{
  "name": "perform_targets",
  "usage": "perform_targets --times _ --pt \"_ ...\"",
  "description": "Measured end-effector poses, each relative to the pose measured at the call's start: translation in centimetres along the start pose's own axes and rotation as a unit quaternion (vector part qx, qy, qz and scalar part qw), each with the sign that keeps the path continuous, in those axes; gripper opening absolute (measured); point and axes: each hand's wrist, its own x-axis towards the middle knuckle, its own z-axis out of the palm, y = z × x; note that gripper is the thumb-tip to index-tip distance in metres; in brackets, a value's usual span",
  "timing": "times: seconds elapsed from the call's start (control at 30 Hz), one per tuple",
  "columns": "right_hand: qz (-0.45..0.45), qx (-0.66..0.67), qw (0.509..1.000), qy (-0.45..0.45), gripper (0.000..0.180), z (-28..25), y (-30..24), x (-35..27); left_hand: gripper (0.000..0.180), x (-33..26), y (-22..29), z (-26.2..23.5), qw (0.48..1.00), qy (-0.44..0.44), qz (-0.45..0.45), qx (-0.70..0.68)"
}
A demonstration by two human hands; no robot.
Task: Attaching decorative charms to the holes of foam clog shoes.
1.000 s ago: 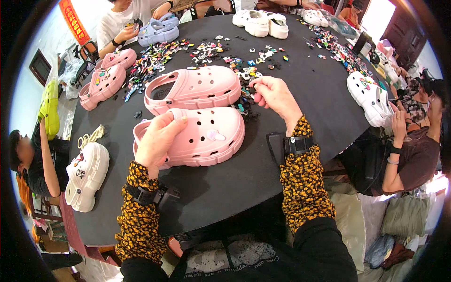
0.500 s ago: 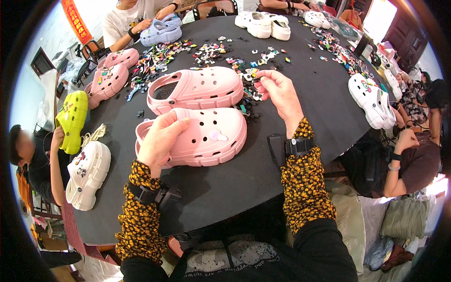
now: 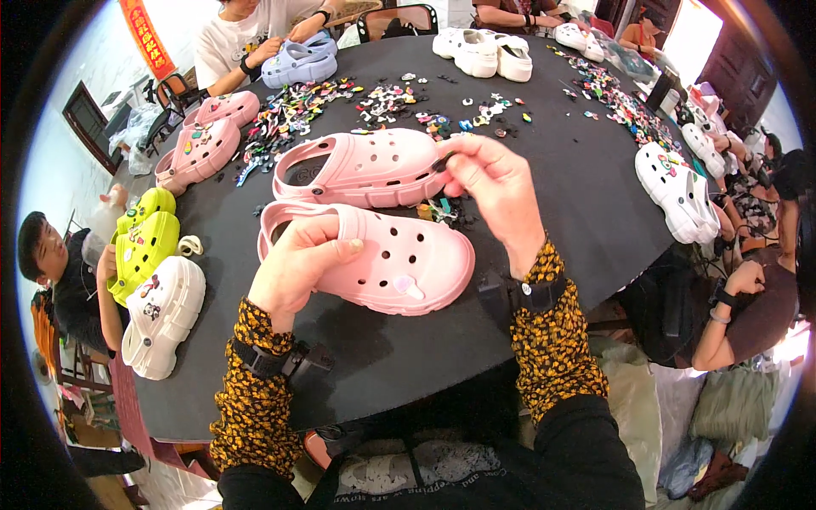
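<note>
My left hand [image 3: 299, 262] grips the near pink clog [image 3: 382, 234], its thumb lying on the upper and its fingers hidden inside or beneath. On that clog's toe is a pale ice-pop-shaped charm [image 3: 408, 287]; the other holes I can make out there are bare. Closed in a pinch, my right hand [image 3: 495, 185] holds a small shoe charm [image 3: 441, 161], dark on the side I see, with its front hidden. It hovers at the toe of the far pink clog [image 3: 378, 157], which rests on the table just beyond. Whether it touches that clog I cannot tell.
Loose charms [image 3: 293, 115] lie scattered over the dark table [image 3: 561, 187]. A white clog [image 3: 166, 319], green clogs [image 3: 144, 251] and more pink clogs [image 3: 200, 149] stand at left. White clogs [image 3: 676, 191] stand at right, blue ones [image 3: 297, 64] farther back. Other people sit around.
The near clog has swung, its toe moving right and toward me. My right hand has come left and nearer from the loose charms, the small charm between its fingertips.
</note>
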Motion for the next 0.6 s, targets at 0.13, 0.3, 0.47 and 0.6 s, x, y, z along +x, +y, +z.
perform_targets --times 0.13,0.3,0.47,0.6 --pt "-0.024 -0.137 0.984 -0.114 0.015 1.4 -1.7 -1.1 0.028 -0.4 0.7 0.2 0.998 -0.042 0.006 0.04" --pt "-0.1 -0.188 0.97 -0.12 0.014 2.5 -1.7 -1.9 0.03 -0.6 0.9 0.3 0.999 -0.044 -0.013 0.015" --pt "-0.104 -0.211 0.963 -0.128 0.013 3.1 -1.7 -2.2 0.035 -0.6 1.4 0.9 0.999 -0.026 -0.028 0.038" --pt "-0.144 -0.237 0.95 -0.146 0.014 3.0 -1.4 -2.2 0.033 -0.4 1.1 0.8 0.997 -0.052 -0.021 0.045"
